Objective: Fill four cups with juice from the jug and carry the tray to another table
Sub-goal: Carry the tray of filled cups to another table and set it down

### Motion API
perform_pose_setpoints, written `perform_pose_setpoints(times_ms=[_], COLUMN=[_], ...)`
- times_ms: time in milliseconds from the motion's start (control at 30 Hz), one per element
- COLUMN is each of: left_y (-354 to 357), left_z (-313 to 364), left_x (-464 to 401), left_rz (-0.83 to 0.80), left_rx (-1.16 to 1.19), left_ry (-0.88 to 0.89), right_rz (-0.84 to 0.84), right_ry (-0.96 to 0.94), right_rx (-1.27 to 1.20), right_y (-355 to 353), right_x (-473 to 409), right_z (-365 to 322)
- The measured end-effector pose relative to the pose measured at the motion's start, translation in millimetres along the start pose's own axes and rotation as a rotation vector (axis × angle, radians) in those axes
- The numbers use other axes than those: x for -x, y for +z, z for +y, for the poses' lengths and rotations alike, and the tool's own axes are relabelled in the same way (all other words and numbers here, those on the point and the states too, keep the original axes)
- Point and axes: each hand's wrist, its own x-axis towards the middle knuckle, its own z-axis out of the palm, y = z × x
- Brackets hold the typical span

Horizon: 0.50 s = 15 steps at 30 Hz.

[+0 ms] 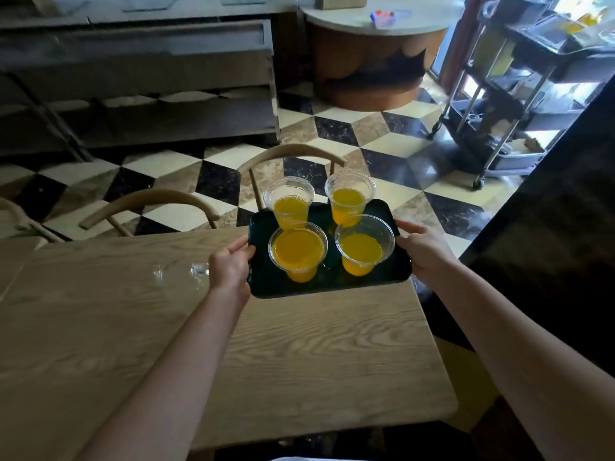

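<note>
A dark tray [327,277] is held up at both short ends over the far right corner of a wooden table [233,344]; the left hand [230,265] is clamped on the tray's left edge, thumb on top and fingers underneath, and the right hand [420,251] is closed on the right edge in the same manner; four clear plastic cups are carried on the tray in two rows, each partly filled with orange juice; the near left cup [298,250] and the near right cup [363,248] are set just beside each other, and the far left cup [289,201] and the far right cup [349,197] are placed behind them; something of clear glass [179,272], partly hidden by the left wrist, is seen on the table; two wooden chairs [149,207] are pushed against the table's far side; a checkered floor [382,144], a round counter [372,44] and a wheeled cart [506,104] are seen beyond.
</note>
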Motion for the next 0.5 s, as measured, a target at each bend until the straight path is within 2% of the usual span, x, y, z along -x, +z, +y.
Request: perform_pose_setpoints(times_ms=[300, 500], left_y=[-6.6, -11.6], left_z=[41.7, 72.6], left_x=[29.6, 54.8], left_rz=[-0.036, -0.070], left_rx=[0.050, 0.091], left_ry=[0.107, 0.145], right_rz=[-0.029, -0.108], right_ry=[-0.106, -0.185], right_rx=[-0.047, -0.062], right_y=[-4.1, -6.9], right_x=[45.9, 87.7], right_z=[-40.8, -72.6])
